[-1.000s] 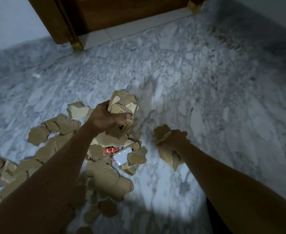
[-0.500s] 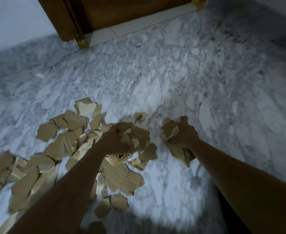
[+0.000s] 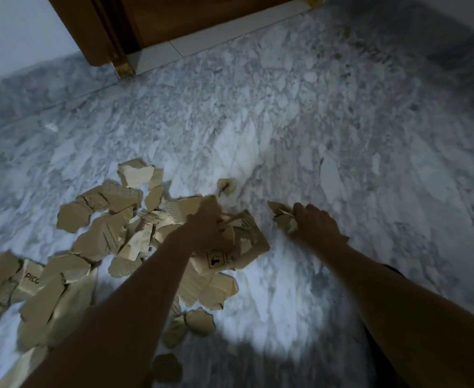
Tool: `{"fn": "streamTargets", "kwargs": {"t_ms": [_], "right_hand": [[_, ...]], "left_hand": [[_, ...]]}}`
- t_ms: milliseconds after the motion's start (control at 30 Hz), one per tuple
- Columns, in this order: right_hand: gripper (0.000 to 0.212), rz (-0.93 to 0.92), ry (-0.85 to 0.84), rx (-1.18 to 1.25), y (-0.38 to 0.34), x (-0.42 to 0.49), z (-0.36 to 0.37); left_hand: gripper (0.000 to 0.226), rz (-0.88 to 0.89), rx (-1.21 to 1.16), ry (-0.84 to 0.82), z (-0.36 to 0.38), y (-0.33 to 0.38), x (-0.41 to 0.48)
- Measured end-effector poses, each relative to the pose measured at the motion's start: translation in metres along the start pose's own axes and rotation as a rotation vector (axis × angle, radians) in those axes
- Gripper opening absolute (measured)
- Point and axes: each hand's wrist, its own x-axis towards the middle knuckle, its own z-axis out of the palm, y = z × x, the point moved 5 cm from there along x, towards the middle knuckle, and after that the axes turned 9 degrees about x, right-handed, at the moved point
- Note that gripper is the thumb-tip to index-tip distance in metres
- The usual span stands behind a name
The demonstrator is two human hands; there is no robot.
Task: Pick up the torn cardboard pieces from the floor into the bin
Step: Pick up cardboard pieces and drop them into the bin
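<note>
Marble floor (image 3: 342, 121), wooden door (image 3: 202, 18) beyond, cardboard pieces (image 3: 101, 236) strewn left

- The left hand (image 3: 207, 222) is burying its fingertips in the cardboard pieces (image 3: 104, 236) it is gripping, and the left forearm (image 3: 135, 303) is covering the middle of the pile.
- The right hand (image 3: 315, 226) is hiding most of the wad of cardboard (image 3: 283, 218) it is clutching.
- The pile is running off the left and bottom edges.
- One printed piece (image 3: 31, 278) is showing only "PICC"; a neighbour is overlapping the rest.
- A black symbol (image 3: 216, 260) is showing too small to read.
- The door (image 3: 202, 18) is being cut off by the top edge.
</note>
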Motion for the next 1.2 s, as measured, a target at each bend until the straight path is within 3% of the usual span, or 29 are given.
{"fn": "streamTargets", "kwargs": {"t_ms": [33,67,200,300,467,633,800,833,933,1067,1200], "right_hand": [[0.04,0.006,-0.046,0.022,0.002,0.003,0.0],[0.04,0.011,-0.073,0.032,0.006,0.005,0.0],[0.037,0.0,-0.047,0.029,0.019,0.001,0.002],[0.04,0.005,-0.053,0.037,0.018,-0.001,0.002],[0.062,0.206,-0.098,0.278,0.02,0.003,-0.019],[0.079,0.021,-0.163,0.251,-0.033,0.024,-0.048],[0.064,-0.135,-0.221,0.352,-0.109,0.059,-0.054],[0.063,-0.144,-0.239,0.363,-0.12,0.067,-0.05],[0.062,-0.194,-0.265,0.249,-0.143,0.085,-0.026],[0.055,-0.337,-0.152,0.071,-0.155,0.095,0.006],[0.051,-0.447,-0.111,-0.069,-0.161,0.098,0.01]], "left_hand": [[0.111,-0.003,0.016,0.062,0.011,0.003,0.004],[0.117,0.003,0.011,0.113,0.021,0.006,0.007],[0.06,0.027,-0.067,0.137,0.034,0.017,0.0],[0.062,0.055,-0.15,0.096,0.031,0.016,-0.005],[0.07,0.083,-0.388,0.192,-0.002,-0.01,-0.012],[0.06,0.02,-0.398,0.264,-0.024,-0.037,-0.024],[0.096,-0.029,-0.53,0.323,-0.028,-0.069,-0.043],[0.095,-0.061,-0.508,0.321,-0.026,-0.074,-0.046],[0.064,-0.168,-0.388,0.338,-0.022,-0.091,-0.052],[0.027,-0.16,-0.426,0.337,-0.01,-0.109,-0.045],[0.027,-0.149,-0.417,0.326,-0.011,-0.103,-0.038]]}}
